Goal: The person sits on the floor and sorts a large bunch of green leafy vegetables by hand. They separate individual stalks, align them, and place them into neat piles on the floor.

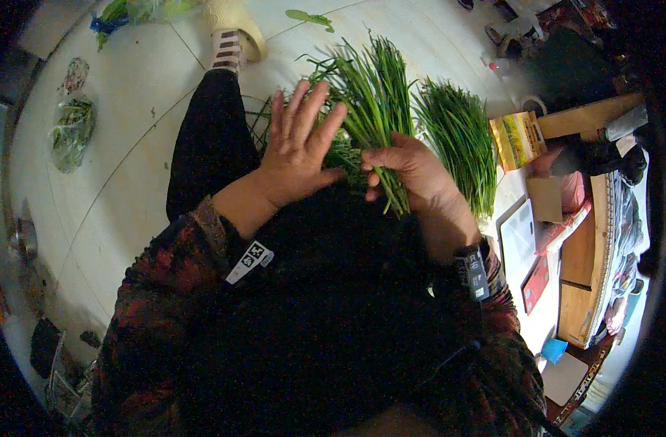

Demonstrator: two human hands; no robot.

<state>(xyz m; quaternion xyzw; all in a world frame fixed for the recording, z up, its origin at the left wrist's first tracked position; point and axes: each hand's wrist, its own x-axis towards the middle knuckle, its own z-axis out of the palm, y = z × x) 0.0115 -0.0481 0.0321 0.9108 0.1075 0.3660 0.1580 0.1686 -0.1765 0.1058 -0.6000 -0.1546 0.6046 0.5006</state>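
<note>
A small bunch of garlic chives [360,104] is gripped near its lower ends in my right hand [415,169], and the leaves fan up and away. My left hand [300,131] is spread with its fingers apart and holds nothing, just left of that bunch. Under and between the hands are more greens [344,150], partly hidden, beside what looks like the open mesh of a basket [256,120]. A larger pile of chives [456,139] lies on the floor to the right of my right hand.
On the pale floor [120,120] at left lies a clear plastic bag of greens [73,128]. A loose green leaf [310,18] lies at the top. My outstretched leg ends in a yellow slipper [237,22]. At right are a yellow packet [517,140] and wooden drawers [576,314].
</note>
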